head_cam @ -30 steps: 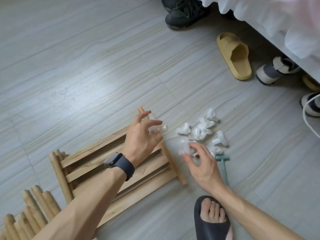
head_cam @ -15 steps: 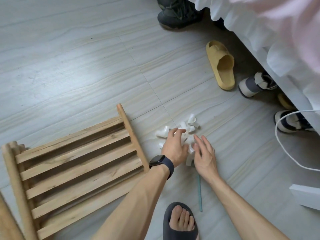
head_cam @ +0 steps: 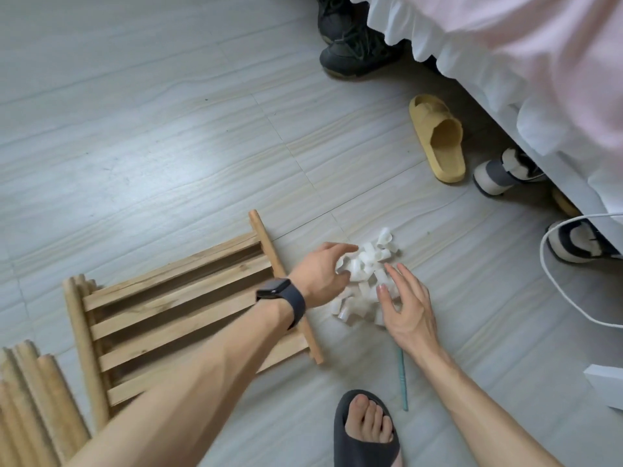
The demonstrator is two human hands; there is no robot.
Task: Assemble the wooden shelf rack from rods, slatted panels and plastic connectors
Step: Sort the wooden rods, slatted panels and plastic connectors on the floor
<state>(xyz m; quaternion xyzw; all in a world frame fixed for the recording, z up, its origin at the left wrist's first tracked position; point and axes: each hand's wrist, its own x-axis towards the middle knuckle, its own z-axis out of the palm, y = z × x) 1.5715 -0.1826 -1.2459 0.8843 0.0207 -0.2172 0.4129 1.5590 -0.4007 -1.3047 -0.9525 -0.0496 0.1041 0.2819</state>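
Foot (head_cam: 365, 429) in a dark slipper sits nearest on the grey floor (head_cam: 168, 129), with a thin teal tool (head_cam: 402, 379) lying just beyond it to the right. Loose wooden rods (head_cam: 30, 399) lie bundled at the near left corner of the floor. Just past them the slatted panel (head_cam: 175, 311) lies flat, a rod along each short end. The left forearm crosses over it, a dark watch (head_cam: 281, 294) on the wrist. The white plastic connectors (head_cam: 364, 271) sit heaped on the floor just right of the panel, between the two hands. The left hand (head_cam: 320, 274) presses into the heap's left side with bent fingers (head_cam: 340, 247); blur hides whether they grip a piece. The right hand (head_cam: 408, 305) rests on the heap's near right side, its fingers (head_cam: 403, 281) straight and spread wide, holding nothing. A white cable (head_cam: 553, 274) loops at the right. Farther off, a yellow slipper (head_cam: 438, 139), a grey-and-white sneaker (head_cam: 502, 170) and black shoes (head_cam: 354, 45) line the floor's far edge beside the bed (head_cam: 505, 62) with its white frill
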